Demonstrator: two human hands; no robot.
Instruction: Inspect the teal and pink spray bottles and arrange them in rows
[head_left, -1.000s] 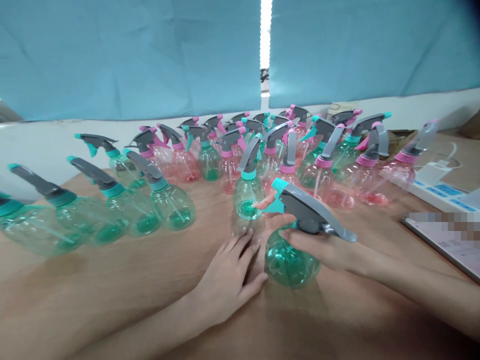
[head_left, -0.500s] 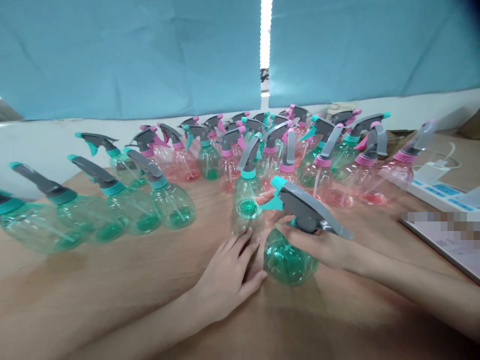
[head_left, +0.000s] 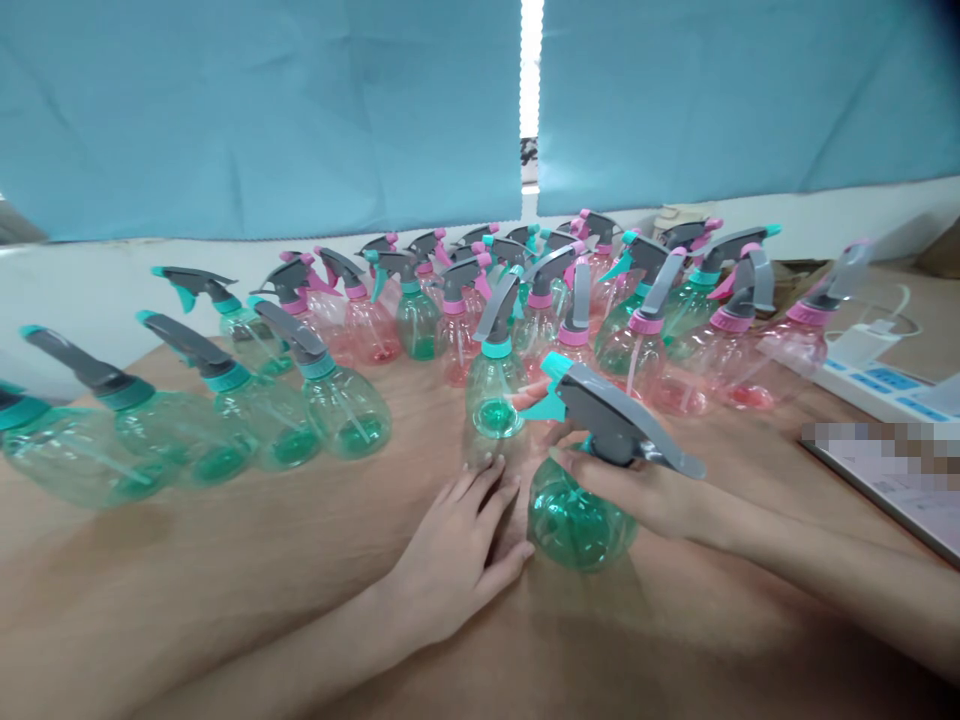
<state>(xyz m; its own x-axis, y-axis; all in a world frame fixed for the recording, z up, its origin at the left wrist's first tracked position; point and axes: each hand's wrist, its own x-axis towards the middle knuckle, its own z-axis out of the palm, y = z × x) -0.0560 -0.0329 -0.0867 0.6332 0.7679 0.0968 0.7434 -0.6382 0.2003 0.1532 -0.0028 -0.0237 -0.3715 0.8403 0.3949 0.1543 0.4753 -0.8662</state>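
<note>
A see-through green spray bottle (head_left: 577, 520) with a grey and teal trigger head is at the centre right, its nozzle facing left. My right hand (head_left: 637, 490) grips this bottle around the neck, just under the head; some fingers are hidden behind it. To its left, my left hand (head_left: 465, 545) lies flat on the wooden table (head_left: 360, 610), palm down with fingers stretched out. Just past the left fingertips stands another green spray bottle (head_left: 495, 395) with a teal collar. One right finger shows near that bottle's side; whether they touch I cannot tell.
Several green spray bottles (head_left: 349, 410) stand in a row at the left. Behind, pink spray bottles (head_left: 373, 325) and green ones crowd together. At the right are a white power strip (head_left: 862, 385) and a flat device (head_left: 900, 500), partly blurred out. A blue curtain (head_left: 262, 120) hangs at the back.
</note>
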